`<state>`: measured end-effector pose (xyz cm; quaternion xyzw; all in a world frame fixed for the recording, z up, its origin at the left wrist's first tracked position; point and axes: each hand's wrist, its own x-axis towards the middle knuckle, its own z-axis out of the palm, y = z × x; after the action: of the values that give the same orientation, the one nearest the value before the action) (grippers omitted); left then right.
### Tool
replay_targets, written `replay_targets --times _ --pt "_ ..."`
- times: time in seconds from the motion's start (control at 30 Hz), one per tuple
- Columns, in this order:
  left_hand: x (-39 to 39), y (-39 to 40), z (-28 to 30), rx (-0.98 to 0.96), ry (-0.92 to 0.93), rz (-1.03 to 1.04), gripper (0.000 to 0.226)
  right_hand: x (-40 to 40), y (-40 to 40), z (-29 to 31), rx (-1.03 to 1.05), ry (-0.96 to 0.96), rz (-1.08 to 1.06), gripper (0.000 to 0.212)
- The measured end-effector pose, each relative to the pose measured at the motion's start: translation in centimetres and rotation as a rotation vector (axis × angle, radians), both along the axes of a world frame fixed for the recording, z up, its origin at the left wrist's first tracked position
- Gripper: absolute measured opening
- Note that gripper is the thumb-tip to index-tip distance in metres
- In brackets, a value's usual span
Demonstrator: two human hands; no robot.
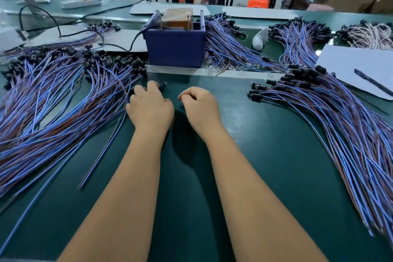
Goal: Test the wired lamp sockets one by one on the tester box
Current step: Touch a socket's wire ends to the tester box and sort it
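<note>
Both forearms reach forward over the green bench (265, 155), hands low on its surface in front of the blue tester box (176, 48).

Left hand (150, 105): palm down at the inner edge of the left pile of wired sockets (63, 95), fingers curled over black socket ends. One black socket (162, 85) shows just beyond the fingertips; whether the fingers actually clasp it or a wire cannot be told.

Right hand (201, 105): fingers loosely curled with thumb against forefinger, nothing visible between them. It sits just beside the left hand, apart from any wire.

Tester box: upright at the far centre, a brown block (177, 18) standing in its open top, a black cable (119, 45) running off to its left. A pale strip (212, 72) lies along the bench at its near foot.

Open room: bare green surface runs from the strip back toward the person, between the two forearms and on to the right pile of wired sockets (340, 125) (its black ends point inward, well apart from the right hand). Further bundles (229, 47) crowd the box's right side. A white sheet (357, 68) with a pen (373, 82) on it lies at the far right.
</note>
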<state>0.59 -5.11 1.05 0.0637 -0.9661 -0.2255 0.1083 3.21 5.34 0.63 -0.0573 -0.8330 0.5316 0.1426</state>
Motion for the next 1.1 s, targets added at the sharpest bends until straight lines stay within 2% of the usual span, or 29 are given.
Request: replay_targets --times 0.07,0.13,0.27,0.37,0.47,0.53,0.6,0.67,0.77,0.87,0.93,1.03,1.1 --pt "0.0 0.2 -0.2 0.034 0.037 -0.026 0.038 0.0 -0.1 -0.1 0.013 0.02 -0.001 0.02" --pt "0.0 0.1 -0.2 0.167 0.108 -0.059 0.036 0.0 -0.1 0.0 -0.051 0.048 -0.043 0.021" --pt "0.0 0.2 0.3 0.684 0.267 -0.135 0.024 0.1 0.5 0.3 -0.355 0.048 -0.16 0.029" --pt "0.9 0.7 1.0 1.043 0.332 -0.193 0.023 0.4 1.2 0.6 -0.496 0.039 -0.128 0.036" --pt "1.5 1.1 1.7 1.368 0.238 -0.368 0.031 0.6 1.3 1.2 -0.586 0.023 -0.01 0.032" --pt "1.7 1.3 2.1 1.579 0.02 -0.579 0.04 0.7 1.2 1.4 -0.59 0.006 0.108 0.029" --pt "2.1 1.6 2.3 1.597 -0.227 -0.756 0.045 0.8 1.3 1.5 -0.59 -0.006 0.163 0.037" --pt "2.6 2.0 2.0 1.477 -0.369 -0.841 0.043 0.8 1.7 1.6 -0.646 -0.031 0.134 0.038" --pt "2.8 2.0 1.7 1.283 -0.506 -0.816 0.049 1.2 2.5 1.8 -0.768 -0.051 0.086 0.024" --pt "2.6 1.3 1.7 1.205 -0.642 -0.817 0.053 1.2 2.9 1.8 -0.8 -0.003 0.049 0.021" --pt "2.4 1.0 1.7 1.234 -0.588 -0.759 0.046 1.1 2.9 1.8 -0.824 0.031 0.044 0.02" --pt "1.6 1.0 1.4 1.215 -0.322 -0.476 0.046 0.9 2.9 1.8 -0.83 0.094 0.072 0.015" --pt "1.0 0.7 1.2 1.23 -0.178 -0.308 0.036 0.9 2.8 1.8 -0.796 0.085 0.118 0.015"
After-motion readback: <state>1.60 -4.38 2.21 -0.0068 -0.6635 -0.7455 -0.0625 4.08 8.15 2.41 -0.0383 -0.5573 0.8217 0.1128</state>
